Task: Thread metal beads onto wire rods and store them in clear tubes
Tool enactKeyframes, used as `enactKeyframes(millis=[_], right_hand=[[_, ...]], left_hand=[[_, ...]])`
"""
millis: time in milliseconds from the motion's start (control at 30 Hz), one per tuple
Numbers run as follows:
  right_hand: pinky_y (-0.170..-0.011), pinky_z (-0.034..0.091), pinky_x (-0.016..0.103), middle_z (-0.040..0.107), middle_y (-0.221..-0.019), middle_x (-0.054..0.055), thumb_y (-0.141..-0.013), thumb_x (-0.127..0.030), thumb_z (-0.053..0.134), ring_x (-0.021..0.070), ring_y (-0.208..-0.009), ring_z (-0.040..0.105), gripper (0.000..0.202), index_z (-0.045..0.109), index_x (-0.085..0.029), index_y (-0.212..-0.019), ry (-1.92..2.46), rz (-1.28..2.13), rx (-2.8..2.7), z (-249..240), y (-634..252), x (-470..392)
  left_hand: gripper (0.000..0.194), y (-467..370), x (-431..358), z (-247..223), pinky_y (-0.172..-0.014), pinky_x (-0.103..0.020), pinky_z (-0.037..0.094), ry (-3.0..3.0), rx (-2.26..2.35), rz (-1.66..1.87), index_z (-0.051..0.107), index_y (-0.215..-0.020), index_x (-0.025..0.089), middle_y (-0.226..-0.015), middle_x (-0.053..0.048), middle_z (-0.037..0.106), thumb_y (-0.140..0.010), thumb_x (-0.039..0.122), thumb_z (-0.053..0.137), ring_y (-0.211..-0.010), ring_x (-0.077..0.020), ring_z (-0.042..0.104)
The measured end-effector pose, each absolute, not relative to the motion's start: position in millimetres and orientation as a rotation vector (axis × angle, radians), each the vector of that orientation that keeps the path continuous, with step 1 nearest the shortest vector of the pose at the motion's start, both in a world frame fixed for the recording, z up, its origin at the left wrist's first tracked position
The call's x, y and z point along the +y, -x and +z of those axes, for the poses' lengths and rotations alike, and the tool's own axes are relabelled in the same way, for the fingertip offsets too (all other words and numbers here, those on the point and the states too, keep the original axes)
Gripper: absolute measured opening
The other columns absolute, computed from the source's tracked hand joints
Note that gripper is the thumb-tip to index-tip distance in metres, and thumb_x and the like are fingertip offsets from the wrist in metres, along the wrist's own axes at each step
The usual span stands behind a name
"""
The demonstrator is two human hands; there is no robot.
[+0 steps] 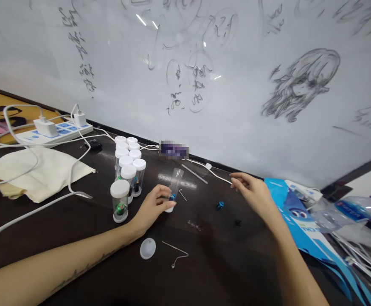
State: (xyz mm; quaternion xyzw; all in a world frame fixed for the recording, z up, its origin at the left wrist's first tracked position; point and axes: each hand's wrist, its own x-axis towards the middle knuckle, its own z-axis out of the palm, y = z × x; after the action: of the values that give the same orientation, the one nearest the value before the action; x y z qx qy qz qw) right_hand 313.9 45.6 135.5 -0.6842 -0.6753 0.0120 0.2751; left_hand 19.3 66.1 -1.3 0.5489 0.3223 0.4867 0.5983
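Observation:
My left hand (pixel 156 205) is closed around the lower part of a clear plastic tube (pixel 177 176). A small metallic-blue piece (pixel 172 197) shows near the tube's white base, by my fingertips. At the back right, my right hand (pixel 248 187) is closed, thumb and fingers drawn together at a thin white cable (pixel 221 177). Between the hands lie a hex key (pixel 183 195), another blue metallic part (pixel 220 205) and a small black part (pixel 238 222). In front of my left hand are a round white lid (pixel 147 248) and a bent thin metal wire (pixel 181 255).
White-capped clear jars (pixel 119 202) stand grouped left of centre, some holding green or dark pieces. A power strip (pixel 64 129) and cream cloth pouch (pixel 42 172) lie left. A clear strip (pixel 194 174) lies behind; a blue package (pixel 295 212) and bottle (pixel 360 208) lie right.

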Motion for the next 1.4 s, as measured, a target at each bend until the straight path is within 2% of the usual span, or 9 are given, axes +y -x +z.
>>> enactKeyframes(millis=[100,167,300,467,633,800,1133,1400], right_hand=[[-0.072,0.047,0.034,0.075,-0.082,0.007,-0.087,-0.031,0.054,0.0255,-0.08,0.069,0.026,0.07,-0.017,-0.103,1.866,0.052,-1.806,121.7,-317.7,53.1],[-0.076,0.048,0.034,0.075,-0.088,0.006,-0.087,-0.029,0.055,0.0252,-0.084,0.069,0.023,0.07,-0.018,-0.102,1.885,0.077,-1.799,109.4,-317.4,59.7],[-0.081,0.053,0.031,0.073,-0.095,0.005,-0.091,-0.023,0.057,0.0204,-0.088,0.069,0.018,0.067,-0.016,-0.104,1.962,0.167,-1.739,82.8,-322.3,88.5],[-0.084,0.055,0.042,0.062,-0.119,0.009,-0.096,-0.029,0.058,0.0219,-0.1,0.064,0.027,0.059,-0.016,-0.119,2.205,0.156,-1.51,62.8,-328.5,157.5],[-0.085,0.055,0.043,0.06,-0.122,0.01,-0.095,-0.03,0.059,0.0231,-0.101,0.063,0.03,0.057,-0.016,-0.122,2.461,0.139,-1.276,59.3,-319.7,218.8],[-0.085,0.054,0.043,0.06,-0.122,0.01,-0.095,-0.029,0.059,0.0235,-0.102,0.063,0.031,0.057,-0.015,-0.123,2.566,0.099,-1.166,53.6,-313.2,243.1],[-0.085,0.054,0.043,0.06,-0.123,0.009,-0.095,-0.029,0.059,0.0233,-0.102,0.063,0.03,0.057,-0.016,-0.122,2.438,0.07,-1.286,44.8,-324.7,238.8],[-0.084,0.055,0.043,0.06,-0.121,0.009,-0.095,-0.029,0.059,0.023,-0.101,0.064,0.03,0.057,-0.016,-0.122,1.995,0.166,-1.344,55.3,-307.8,213.0]], left_hand=[[0.04,-20.1,65.5,-1.2,-0.081,-0.031,0.049,-1.287,0.729,1.107,0.056,-0.109,0.022,-0.1,-0.003,0.06,-0.074,0.022,0.074,-0.091,-0.0191,0.064],[0.039,-20.9,65.6,-0.8,-0.08,-0.031,0.048,-1.301,0.714,1.101,0.059,-0.11,0.021,-0.101,-0.004,0.061,-0.073,0.019,0.073,-0.092,-0.0197,0.064],[0.027,-23.1,65.8,2.7,-0.086,-0.032,0.046,-1.308,0.701,1.122,0.059,-0.093,0.018,-0.104,-0.005,0.065,-0.07,0.013,0.072,-0.1,-0.0218,0.062],[0.029,-25.8,63.8,6.1,-0.076,-0.028,0.044,-1.324,0.737,1.15,0.048,-0.08,0.019,-0.082,0.001,0.062,-0.067,0.01,0.072,-0.081,-0.016,0.06],[0.032,-27.1,63.6,5.2,-0.069,-0.025,0.04,-1.365,0.744,1.134,0.045,-0.077,0.019,-0.073,0.004,0.057,-0.067,0.012,0.074,-0.072,-0.014,0.056],[0.031,-28.2,64.6,4.3,-0.071,-0.026,0.04,-1.408,0.777,1.137,0.046,-0.077,0.019,-0.073,0.004,0.057,-0.067,0.015,0.076,-0.073,-0.0147,0.054],[0.029,-28.4,61.4,9.9,-0.081,-0.03,0.044,-1.446,0.819,1.068,0.05,-0.076,0.019,-0.083,-0.001,0.065,-0.067,0.014,0.078,-0.087,-0.0211,0.063],[0.028,-28.8,61.6,7.0,-0.08,-0.03,0.048,-1.428,0.772,1.074,0.051,-0.079,0.019,-0.086,-0.002,0.069,-0.067,0.009,0.074,-0.087,-0.0212,0.067]])
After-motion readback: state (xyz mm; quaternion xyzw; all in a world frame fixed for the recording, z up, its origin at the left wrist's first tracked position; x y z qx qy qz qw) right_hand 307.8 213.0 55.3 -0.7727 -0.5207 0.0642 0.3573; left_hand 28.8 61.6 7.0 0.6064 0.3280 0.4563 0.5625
